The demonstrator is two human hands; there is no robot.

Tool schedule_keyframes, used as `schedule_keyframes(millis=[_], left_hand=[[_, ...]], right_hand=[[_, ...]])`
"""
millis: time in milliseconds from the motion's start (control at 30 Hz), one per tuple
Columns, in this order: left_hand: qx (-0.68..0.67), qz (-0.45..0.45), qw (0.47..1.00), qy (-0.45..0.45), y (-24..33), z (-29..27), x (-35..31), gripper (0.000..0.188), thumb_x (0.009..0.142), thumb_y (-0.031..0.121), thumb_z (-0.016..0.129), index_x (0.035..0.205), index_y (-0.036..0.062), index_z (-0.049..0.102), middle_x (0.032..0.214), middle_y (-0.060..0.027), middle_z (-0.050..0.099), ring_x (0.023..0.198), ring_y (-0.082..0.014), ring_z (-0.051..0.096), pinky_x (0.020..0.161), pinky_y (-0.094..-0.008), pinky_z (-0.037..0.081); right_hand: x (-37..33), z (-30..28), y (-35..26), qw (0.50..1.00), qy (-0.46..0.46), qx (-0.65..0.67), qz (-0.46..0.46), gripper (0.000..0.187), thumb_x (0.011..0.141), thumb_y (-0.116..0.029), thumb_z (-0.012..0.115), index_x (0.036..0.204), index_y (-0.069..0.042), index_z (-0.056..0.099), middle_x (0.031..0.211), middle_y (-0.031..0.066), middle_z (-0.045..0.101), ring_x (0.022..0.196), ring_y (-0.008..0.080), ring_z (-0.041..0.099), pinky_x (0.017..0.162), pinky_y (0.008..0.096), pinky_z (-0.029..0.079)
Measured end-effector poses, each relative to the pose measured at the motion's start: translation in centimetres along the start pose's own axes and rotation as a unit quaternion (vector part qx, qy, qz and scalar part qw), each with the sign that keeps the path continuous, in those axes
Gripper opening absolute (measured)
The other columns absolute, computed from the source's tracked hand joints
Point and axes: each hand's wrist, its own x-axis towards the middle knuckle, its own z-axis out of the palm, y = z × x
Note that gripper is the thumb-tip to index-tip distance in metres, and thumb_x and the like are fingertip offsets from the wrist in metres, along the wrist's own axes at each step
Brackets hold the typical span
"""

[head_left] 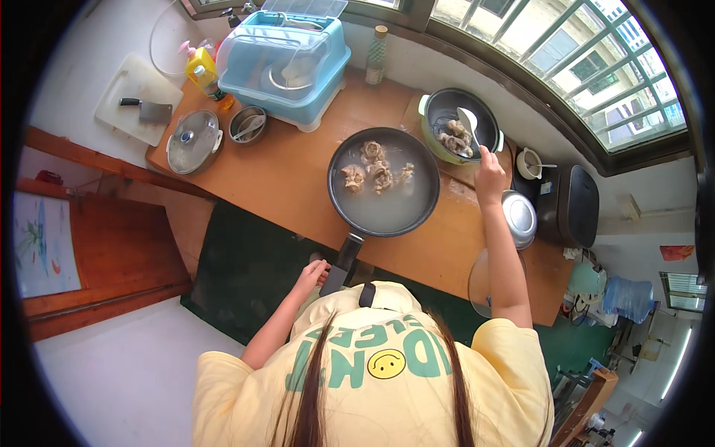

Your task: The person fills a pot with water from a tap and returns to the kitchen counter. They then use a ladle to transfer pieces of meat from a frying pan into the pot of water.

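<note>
My right hand (488, 175) is closed round the handle of a white ladle (468, 119). The ladle's bowl is over the green-sided pot (427, 132) with a dark inside, where several pieces of meat (453, 140) lie. A black frying pan (334, 165) with cloudy liquid and several chunks of meat (378, 173) stands in front of me. My left hand (316, 274) is beside the pan's black handle (345, 257), its fingers curled in, with nothing visible in them. Whether it touches the handle is hard to tell.
A blue dish box (316, 97) with a clear lid stands at the back left. Nearby are a lidded pot (195, 141), a small metal bowl (248, 124), bottles (199, 68) and a cleaver (153, 111) on a white board (119, 89). A metal bowl (519, 218) and black appliance (570, 205) stand right.
</note>
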Motion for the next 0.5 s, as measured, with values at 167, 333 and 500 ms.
schedule_keyframes(millis=[167,333,500], left_hand=[[0.049,0.03,0.996,-0.067,1.1,0.4,0.6,0.029,0.087,0.036,0.05,0.094,0.0082,0.055,0.072,0.0035,0.049,0.061,-0.005,0.042,0.053,-0.0183,0.035],[0.079,0.035,0.994,-0.066,2.8,1.2,0.9,0.032,0.087,0.036,0.05,0.1,0.0069,0.053,0.074,0.0034,0.049,0.063,-0.0046,0.042,0.056,-0.0186,0.037],[0.098,0.058,0.992,-0.058,1.8,0.3,1.3,0.032,0.088,0.035,0.048,0.102,0.0062,0.052,0.076,0.0022,0.05,0.068,-0.0061,0.047,0.059,-0.0194,0.04]], right_hand=[[-2.8,-3.7,-8.4,0.967,-0.057,0.236,0.076,0.027,0.072,0.004,0.049,0.096,-0.004,0.056,0.068,0.0103,0.057,0.061,0.0264,0.058,0.055,0.0356,0.047],[-6.1,0.5,-11.5,0.968,-0.137,0.206,0.043,0.016,0.078,-0.002,0.05,0.092,-0.004,0.057,0.076,0.0157,0.06,0.069,0.0326,0.059,0.059,0.0388,0.049],[-5.5,2.0,-12.0,0.907,-0.217,0.317,0.173,0.021,0.082,-0.003,0.045,0.098,-0.001,0.059,0.062,0.0092,0.058,0.049,0.0177,0.056,0.047,0.029,0.045]])
